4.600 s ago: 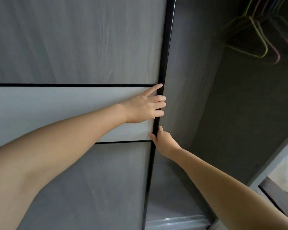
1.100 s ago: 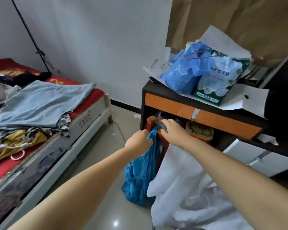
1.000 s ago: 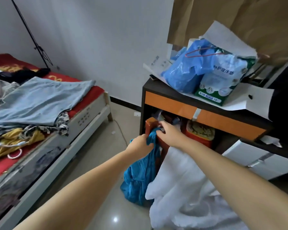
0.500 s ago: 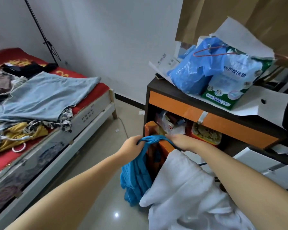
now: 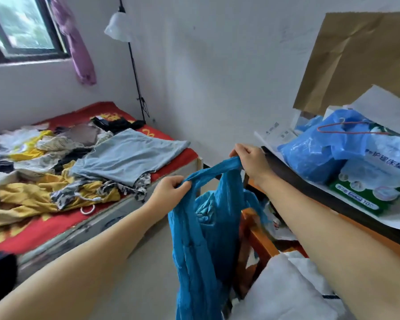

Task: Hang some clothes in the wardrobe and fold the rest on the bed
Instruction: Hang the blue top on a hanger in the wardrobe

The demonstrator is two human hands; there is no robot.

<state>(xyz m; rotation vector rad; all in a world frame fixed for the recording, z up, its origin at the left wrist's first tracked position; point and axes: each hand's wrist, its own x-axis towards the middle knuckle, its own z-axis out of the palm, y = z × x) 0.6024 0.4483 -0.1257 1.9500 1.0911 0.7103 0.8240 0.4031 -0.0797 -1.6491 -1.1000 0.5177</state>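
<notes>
Held up in mid-frame over the pale floor (image 5: 134,269): a bright blue, finely crinkled thin-fabric garment (image 5: 201,239), stretched at its top edge into a twisted band and hanging below in long creased folds down to the near edge. Left hand (image 5: 169,192) curled round the lower, left end of that band; right hand (image 5: 252,160) pinching the higher, right end, both clamped on the cloth and a little apart. To the left, a bed with a red patterned cover (image 5: 46,227), strewn with loose clothes: a flat pale grey-blue top (image 5: 129,155), crumpled yellow fabric (image 5: 32,195), dark and printed pieces. To the right, an orange and dark wooden cabinet (image 5: 314,192) carrying a blue plastic bag (image 5: 314,155) and a green-and-white printed pack (image 5: 374,181) on white paper. Near right, a heap of white cloth (image 5: 284,294). Far left, a window (image 5: 21,26) with a purple curtain (image 5: 79,47).
</notes>
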